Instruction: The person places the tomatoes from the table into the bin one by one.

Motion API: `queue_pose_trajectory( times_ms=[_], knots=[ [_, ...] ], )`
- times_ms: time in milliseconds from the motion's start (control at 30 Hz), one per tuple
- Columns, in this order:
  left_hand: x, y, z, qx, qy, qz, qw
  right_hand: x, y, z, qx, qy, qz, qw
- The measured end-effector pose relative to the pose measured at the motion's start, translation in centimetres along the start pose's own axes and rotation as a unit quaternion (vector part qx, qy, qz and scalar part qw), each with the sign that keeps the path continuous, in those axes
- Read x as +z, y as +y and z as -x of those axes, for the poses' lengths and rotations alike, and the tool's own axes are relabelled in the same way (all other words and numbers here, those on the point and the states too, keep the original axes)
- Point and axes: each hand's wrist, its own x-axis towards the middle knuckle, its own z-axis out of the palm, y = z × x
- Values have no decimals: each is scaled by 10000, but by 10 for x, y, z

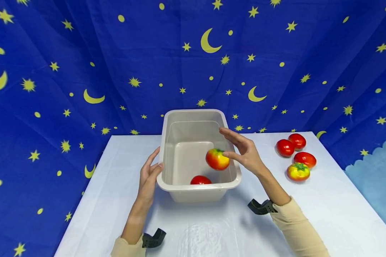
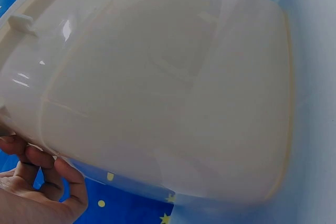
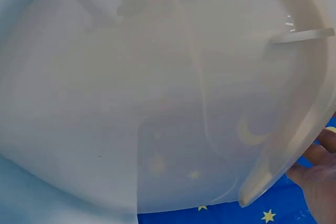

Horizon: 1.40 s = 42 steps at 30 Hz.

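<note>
A deep grey plastic basin (image 1: 193,186) stands on the white table. My left hand (image 1: 147,176) grips its left rim, thumb on the edge; in the left wrist view the fingers of the left hand (image 2: 47,182) are bent against the outer wall. Over the right rim is my right hand (image 1: 244,151), fingers spread and fairly straight. At its thumb tip, a red-and-yellow tomato (image 1: 217,159) with a green top appears inside the basin. A red tomato (image 1: 201,180) lies by the near wall, partly hidden by the rim. In the right wrist view, my right hand (image 3: 317,177) is beside the rim.
On the table's right side, a red-and-yellow tomato (image 1: 298,172) sits close to red tomatoes, one (image 1: 305,159) just behind it and others (image 1: 285,147) farther back. A blue curtain (image 1: 167,64) with stars and moons hangs behind the table (image 1: 122,157).
</note>
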Motion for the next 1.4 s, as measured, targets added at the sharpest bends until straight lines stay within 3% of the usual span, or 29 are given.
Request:
queue_pose_trajectory(
  times_ms=[700,1033,1400],
  knots=[
    [-1,3,1,-220,22,-192,9996,-17,5,9,71,213,343,9992],
    [-1,1,1,-136,50,-165,9998,-36,12,21,-186,542,81,9983],
    [1,3,1,-145,58,-144,9998,-60,15,36,-117,921,350,9951]
  ],
)
